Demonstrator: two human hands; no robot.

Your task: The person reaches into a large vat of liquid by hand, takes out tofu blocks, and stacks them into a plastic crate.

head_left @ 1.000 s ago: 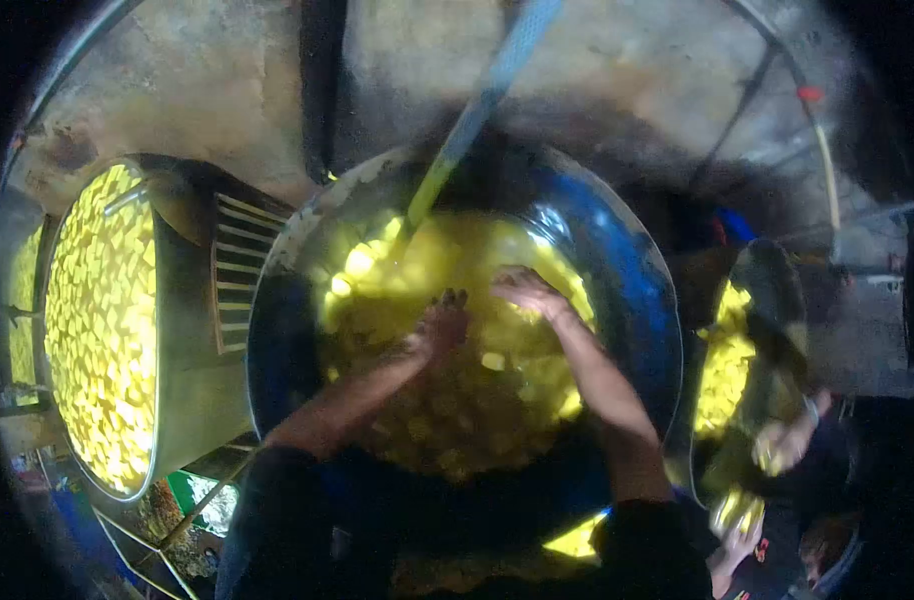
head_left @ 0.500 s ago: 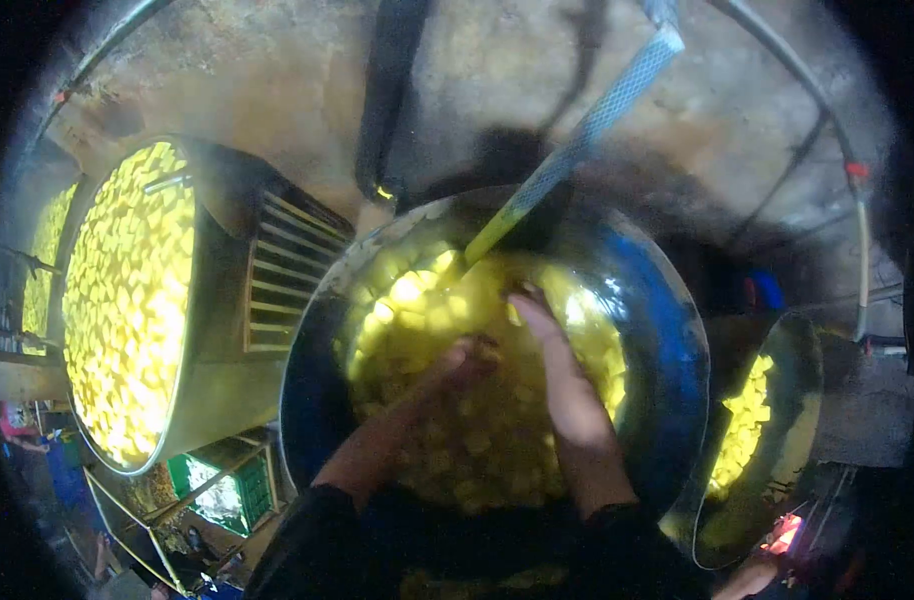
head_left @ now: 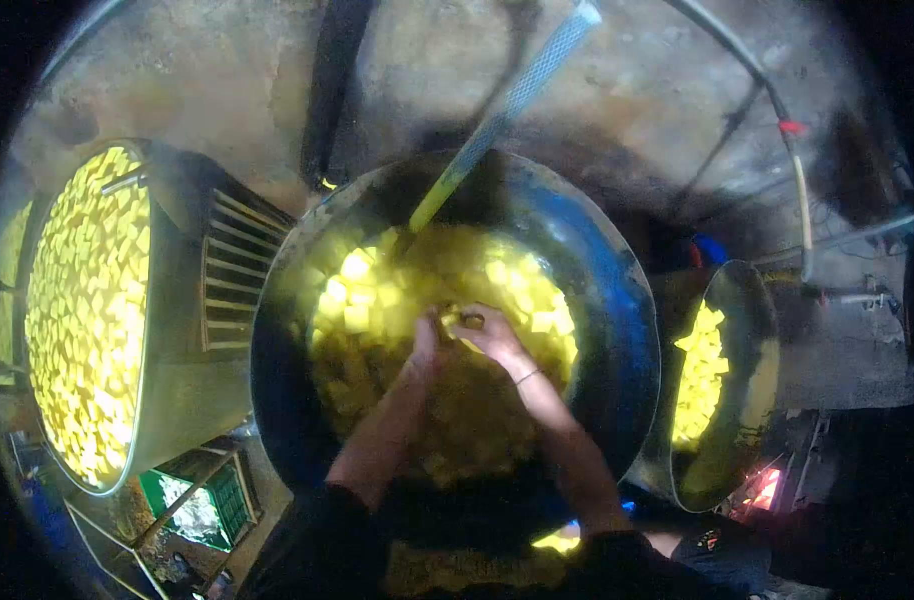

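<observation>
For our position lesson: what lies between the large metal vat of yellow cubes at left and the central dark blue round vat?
The head view shows a rectangular pale-slatted rack between the metal vat and blue vat.

The large round pan (head_left: 617, 290) in the middle carries many yellow cubes (head_left: 357, 315), which lie in a cloudy yellowish liquid (head_left: 452, 260). At the left side, a deep metal tub (head_left: 192, 400) is filled almost to its rim with cut yellow chunks (head_left: 87, 320). At the right side, another pan (head_left: 752, 350) contains a heap of yellow pieces (head_left: 699, 375). The green crate (head_left: 237, 505) holds some white material (head_left: 187, 505), too unclear to name.
</observation>
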